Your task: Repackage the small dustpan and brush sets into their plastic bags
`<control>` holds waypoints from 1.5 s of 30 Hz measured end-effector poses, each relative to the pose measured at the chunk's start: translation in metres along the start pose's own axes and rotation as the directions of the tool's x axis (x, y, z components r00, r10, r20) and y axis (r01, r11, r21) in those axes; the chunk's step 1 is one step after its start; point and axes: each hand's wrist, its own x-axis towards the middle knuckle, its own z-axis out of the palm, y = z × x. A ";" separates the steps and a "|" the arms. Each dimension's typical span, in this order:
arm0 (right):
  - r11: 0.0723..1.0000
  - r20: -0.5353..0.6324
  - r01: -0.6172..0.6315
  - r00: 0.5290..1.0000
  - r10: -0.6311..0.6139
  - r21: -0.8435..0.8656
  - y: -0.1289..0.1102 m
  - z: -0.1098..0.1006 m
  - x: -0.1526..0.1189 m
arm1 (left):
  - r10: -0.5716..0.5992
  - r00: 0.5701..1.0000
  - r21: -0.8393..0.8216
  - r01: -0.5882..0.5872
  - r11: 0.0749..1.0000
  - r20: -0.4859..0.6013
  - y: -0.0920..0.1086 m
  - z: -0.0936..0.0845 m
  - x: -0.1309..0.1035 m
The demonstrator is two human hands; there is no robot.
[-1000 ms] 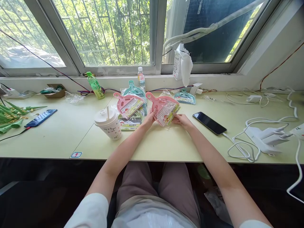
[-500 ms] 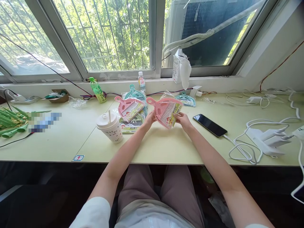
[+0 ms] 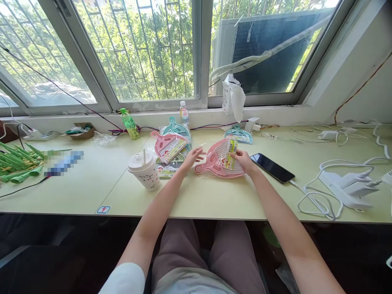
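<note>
A pink dustpan-and-brush set [image 3: 214, 158] in clear wrapping, with a yellow-green label, is just over the table, its handle pointing left. My right hand [image 3: 241, 160] grips it at the right side, near the label. My left hand [image 3: 194, 158] is off the set, its fingers apart, just above the handle's end. Left of that hand, another pink dustpan set [image 3: 170, 146] lies on top of packaged green sets [image 3: 173, 127]. A smaller teal set [image 3: 239, 134] lies behind the held one.
A lidded paper cup [image 3: 143, 170] stands left of my left forearm. A phone [image 3: 272, 167] on a cable lies right of my right hand, with a white power strip [image 3: 343, 190] beyond. Bottles [image 3: 130, 124] stand by the window; green stalks [image 3: 21, 163] lie far left.
The held dustpan set has turned so its handle points lower left, and it has come down nearer the table. My left hand has let go of it. The view has tilted up slightly.
</note>
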 end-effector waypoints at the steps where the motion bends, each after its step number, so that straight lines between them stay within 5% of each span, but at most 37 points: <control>1: 1.000 0.023 -0.009 1.000 0.009 -0.004 0.000 -0.001 -0.001 | -0.012 0.999 0.066 0.010 0.998 0.041 -0.002 0.003 -0.001; 6: 1.000 0.073 0.016 0.997 -0.014 -0.025 -0.001 -0.005 -0.003 | 0.055 0.998 0.086 -0.056 0.995 0.015 -0.007 0.017 -0.005; 11: 0.996 0.042 0.090 0.995 -0.090 0.004 0.000 -0.014 0.004 | 0.083 0.996 -0.001 -0.083 0.997 -0.025 -0.002 0.012 -0.001; 16: 0.961 -0.330 0.208 0.934 -0.140 0.180 0.005 -0.038 0.020 | 0.139 0.973 0.040 -0.134 0.990 -0.186 0.000 -0.004 0.005; 19: 0.906 -0.509 0.261 0.859 -0.061 0.333 0.006 -0.049 0.025 | 0.326 0.888 0.240 -0.256 0.936 -0.323 0.000 -0.012 0.004; 22: 0.864 -0.612 0.289 0.790 0.027 0.412 0.009 -0.051 0.026 | 0.474 0.825 0.364 -0.358 0.860 -0.308 0.003 -0.014 0.003; 26: 0.860 -0.645 0.267 0.759 0.091 0.436 0.013 -0.047 0.025 | 0.348 0.889 0.023 -0.357 0.934 -0.299 0.011 -0.012 0.002; 29: 0.852 -0.627 0.244 0.770 0.120 0.463 0.017 -0.044 0.025 | 0.263 0.846 -0.176 -0.379 0.909 -0.463 0.019 -0.014 0.003; 37: 0.842 -0.611 0.199 0.771 0.180 0.501 0.018 -0.042 0.027 | 0.177 0.705 -0.132 -0.360 0.923 -0.687 0.012 -0.026 0.011; 45: 0.837 -0.604 0.176 0.768 0.212 0.518 0.014 -0.037 0.023 | 0.114 0.725 -0.251 -0.376 0.892 -0.680 0.020 -0.023 0.003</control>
